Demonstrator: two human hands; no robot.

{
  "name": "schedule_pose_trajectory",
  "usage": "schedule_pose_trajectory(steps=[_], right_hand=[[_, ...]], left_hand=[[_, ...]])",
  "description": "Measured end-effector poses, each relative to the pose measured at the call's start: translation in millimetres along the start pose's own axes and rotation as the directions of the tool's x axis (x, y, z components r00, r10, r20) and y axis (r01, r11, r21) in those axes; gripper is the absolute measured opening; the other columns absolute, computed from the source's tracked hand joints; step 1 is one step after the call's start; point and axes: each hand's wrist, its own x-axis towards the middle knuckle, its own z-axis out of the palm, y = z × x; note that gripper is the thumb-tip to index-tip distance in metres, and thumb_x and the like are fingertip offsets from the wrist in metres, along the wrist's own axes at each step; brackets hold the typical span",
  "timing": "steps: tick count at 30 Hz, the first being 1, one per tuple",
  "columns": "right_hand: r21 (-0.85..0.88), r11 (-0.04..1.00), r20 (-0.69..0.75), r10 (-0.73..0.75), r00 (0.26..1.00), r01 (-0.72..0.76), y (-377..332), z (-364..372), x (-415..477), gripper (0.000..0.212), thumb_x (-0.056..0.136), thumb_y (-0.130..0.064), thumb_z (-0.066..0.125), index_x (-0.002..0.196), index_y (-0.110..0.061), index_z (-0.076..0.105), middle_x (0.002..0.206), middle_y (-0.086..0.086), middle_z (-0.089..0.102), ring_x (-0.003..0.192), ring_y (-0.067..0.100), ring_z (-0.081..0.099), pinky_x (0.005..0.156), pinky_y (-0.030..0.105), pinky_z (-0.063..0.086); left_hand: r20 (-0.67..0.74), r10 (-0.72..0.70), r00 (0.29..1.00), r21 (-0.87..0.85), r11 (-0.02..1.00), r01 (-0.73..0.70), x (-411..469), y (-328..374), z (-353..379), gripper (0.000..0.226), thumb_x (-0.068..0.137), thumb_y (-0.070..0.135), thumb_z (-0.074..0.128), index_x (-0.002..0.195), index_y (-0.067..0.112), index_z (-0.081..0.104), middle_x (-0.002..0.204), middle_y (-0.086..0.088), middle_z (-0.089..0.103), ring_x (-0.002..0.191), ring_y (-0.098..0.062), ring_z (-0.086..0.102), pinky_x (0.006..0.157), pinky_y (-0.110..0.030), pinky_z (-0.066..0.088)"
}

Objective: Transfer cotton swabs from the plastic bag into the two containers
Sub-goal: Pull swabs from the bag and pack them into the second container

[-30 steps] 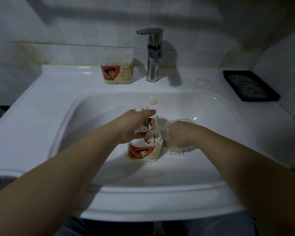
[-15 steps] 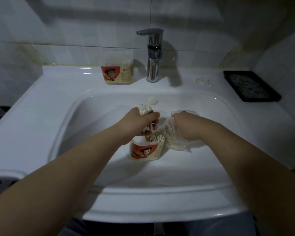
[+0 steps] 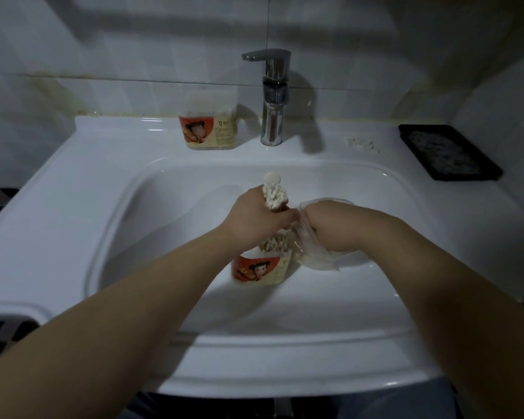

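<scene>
My left hand [image 3: 256, 217] grips an upright bundle of cotton swabs [image 3: 275, 195], white tips showing above the fist. Just below it, in the sink basin, stands a clear container [image 3: 260, 269] with a red and cream label, partly filled with swabs. My right hand [image 3: 327, 228] is wrapped in the clear plastic bag [image 3: 315, 258], right beside the container and touching my left hand; its fingers are hidden by the bag. A second labelled container [image 3: 209, 128] stands on the sink ledge left of the tap.
A chrome tap [image 3: 271, 98] rises at the back centre of the white sink [image 3: 103, 237]. A few loose swabs [image 3: 360, 143] lie on the ledge to its right, next to a black tray [image 3: 448, 151]. A round overflow cap [image 3: 273, 178] sits on the basin's back wall.
My left hand has turned the swab bundle upright and raised it slightly. My right hand with the bag has lifted and moved left until it meets my left hand.
</scene>
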Motion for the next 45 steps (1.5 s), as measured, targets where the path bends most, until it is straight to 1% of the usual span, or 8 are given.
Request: schedule_pose_trajectory(steps=[4,7,12,17,24,29,37,45], right_hand=[[0.009,1.000,-0.015,-0.018,1.000,0.019,-10,-8,-2,0.032,0.097,-0.016,0.053,0.068,-0.027,0.045,0.073,-0.007,0.052,0.078,0.019,0.054,0.072,0.030,0.041],[0.026,1.000,-0.079,0.006,0.997,-0.004,-8,-10,-4,0.033,0.090,-0.013,0.059,0.065,-0.025,0.041,0.067,-0.007,0.046,0.070,0.020,0.051,0.063,0.029,0.036],[0.052,0.998,-0.133,-0.014,0.991,0.021,-2,-12,-7,0.012,0.090,-0.013,0.057,0.079,-0.018,0.057,0.083,-0.004,0.058,0.086,0.022,0.059,0.074,0.033,0.048],[0.134,0.988,-0.042,-0.069,0.997,0.074,0,-20,-17,0.021,0.090,-0.009,0.056,0.093,-0.015,0.077,0.088,-0.001,0.066,0.084,0.020,0.061,0.080,0.037,0.050],[0.334,0.942,-0.299,0.089,0.950,0.017,9,-32,-25,0.018,0.090,-0.015,0.069,0.096,-0.027,0.081,0.075,-0.019,0.070,0.074,-0.005,0.064,0.073,0.017,0.051],[0.459,0.886,-0.444,0.163,0.881,0.067,9,-29,-23,0.013,0.088,-0.016,0.073,0.091,-0.027,0.081,0.081,-0.016,0.073,0.075,-0.001,0.066,0.074,0.020,0.051],[0.535,0.844,-0.281,0.142,0.949,0.032,9,-25,-23,0.025,0.087,-0.010,0.072,0.097,-0.031,0.081,0.086,-0.017,0.075,0.072,-0.005,0.069,0.075,0.016,0.054],[0.419,0.907,-0.260,0.085,0.962,0.033,7,-22,-20,0.019,0.081,-0.016,0.080,0.096,-0.028,0.082,0.082,-0.008,0.075,0.077,0.008,0.069,0.070,0.028,0.056]], left_hand=[[0.084,0.088,0.993,0.223,0.969,-0.105,2,0,1,0.021,0.084,0.022,0.072,0.098,0.007,0.067,0.097,-0.003,0.068,0.092,-0.021,0.064,0.083,-0.033,0.050],[0.113,0.158,0.981,0.364,0.912,-0.189,4,-5,5,0.016,0.088,0.026,0.071,0.094,0.015,0.061,0.089,0.007,0.056,0.087,-0.014,0.054,0.070,-0.019,0.032],[0.038,0.093,0.995,0.405,0.909,-0.100,10,-11,3,0.017,0.087,0.027,0.069,0.087,0.016,0.055,0.084,0.004,0.058,0.086,-0.018,0.058,0.071,-0.025,0.038],[0.049,0.098,0.994,0.497,0.861,-0.109,11,-14,2,0.017,0.087,0.026,0.066,0.092,0.013,0.057,0.090,0.000,0.062,0.091,-0.024,0.062,0.075,-0.029,0.044],[0.018,0.058,0.998,0.460,0.886,-0.060,7,-12,-2,0.017,0.089,0.025,0.067,0.092,0.014,0.055,0.089,0.000,0.061,0.093,-0.025,0.062,0.075,-0.029,0.043],[-0.018,0.077,0.997,0.449,0.892,-0.061,7,-6,-4,0.016,0.089,0.023,0.068,0.090,0.013,0.055,0.092,-0.005,0.065,0.092,-0.026,0.062,0.074,-0.028,0.042],[0.029,0.070,0.997,0.430,0.900,-0.076,8,-19,-3,0.019,0.089,0.025,0.067,0.097,0.011,0.059,0.092,0.000,0.063,0.093,-0.024,0.062,0.076,-0.029,0.045],[0.048,0.119,0.992,0.272,0.954,-0.127,3,-8,-1,0.019,0.084,0.032,0.076,0.080,0.025,0.059,0.081,0.010,0.061,0.080,-0.009,0.060,0.068,-0.022,0.046]])
